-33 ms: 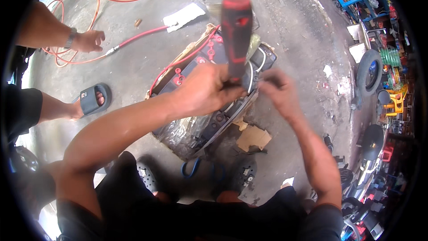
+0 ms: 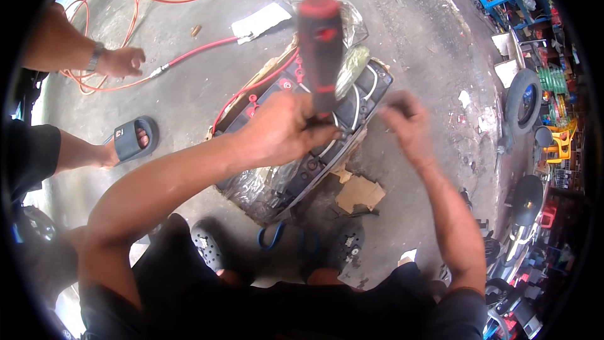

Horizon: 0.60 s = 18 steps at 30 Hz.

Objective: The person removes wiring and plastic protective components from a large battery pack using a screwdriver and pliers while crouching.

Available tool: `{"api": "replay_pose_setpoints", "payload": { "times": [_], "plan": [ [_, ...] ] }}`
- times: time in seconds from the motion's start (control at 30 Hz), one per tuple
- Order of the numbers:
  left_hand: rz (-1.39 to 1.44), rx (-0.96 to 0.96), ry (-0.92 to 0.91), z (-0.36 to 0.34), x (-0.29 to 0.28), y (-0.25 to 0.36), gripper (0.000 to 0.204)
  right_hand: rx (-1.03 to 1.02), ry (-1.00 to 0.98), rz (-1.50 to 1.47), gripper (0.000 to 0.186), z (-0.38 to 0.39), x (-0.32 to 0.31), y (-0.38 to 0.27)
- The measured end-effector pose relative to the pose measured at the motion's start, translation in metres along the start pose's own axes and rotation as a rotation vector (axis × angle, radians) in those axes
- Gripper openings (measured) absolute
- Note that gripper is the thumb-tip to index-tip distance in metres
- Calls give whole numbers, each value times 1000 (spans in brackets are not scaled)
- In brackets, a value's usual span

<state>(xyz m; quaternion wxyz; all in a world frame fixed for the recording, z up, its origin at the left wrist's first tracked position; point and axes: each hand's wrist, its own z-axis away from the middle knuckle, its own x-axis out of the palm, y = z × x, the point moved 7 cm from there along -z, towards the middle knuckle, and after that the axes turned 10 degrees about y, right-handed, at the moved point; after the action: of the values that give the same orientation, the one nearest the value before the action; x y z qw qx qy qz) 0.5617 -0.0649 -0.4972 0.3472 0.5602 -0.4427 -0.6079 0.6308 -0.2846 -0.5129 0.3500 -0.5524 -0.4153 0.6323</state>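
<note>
My left hand is closed on the lower part of an upright screwdriver with a thick black handle and red cap. Its lower end, hidden by my fingers, is over a long dark battery pack with red terminal covers, white wires and a red cable. Clear plastic wrap lies on the near part of the pack; a crumpled translucent bag lies on the far part. My right hand hovers just off the pack's right edge, fingers curled and blurred.
Torn cardboard lies right of the pack. Another person's hand and sandalled foot are at the left. An orange hose loops across the floor beside a white sheet. A tyre and shelving line the right.
My right hand has drawn back to the right, away from the pack's edge. The screwdriver handle has tilted slightly left, with my left hand shifting a little the same way.
</note>
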Motion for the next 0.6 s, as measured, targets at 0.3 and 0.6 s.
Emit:
{"api": "replay_pose_setpoints", "payload": {
  "times": [0.3, 0.6],
  "plan": [
    [109, -43, -71, 31, -10, -18, 20, -536, 20, 409, 21, 29, 16, -21],
    [205, 54, -86, 32, 13, -26, 15, -784, -433, 437, 29, 69, 80, -26]
  ]
}}
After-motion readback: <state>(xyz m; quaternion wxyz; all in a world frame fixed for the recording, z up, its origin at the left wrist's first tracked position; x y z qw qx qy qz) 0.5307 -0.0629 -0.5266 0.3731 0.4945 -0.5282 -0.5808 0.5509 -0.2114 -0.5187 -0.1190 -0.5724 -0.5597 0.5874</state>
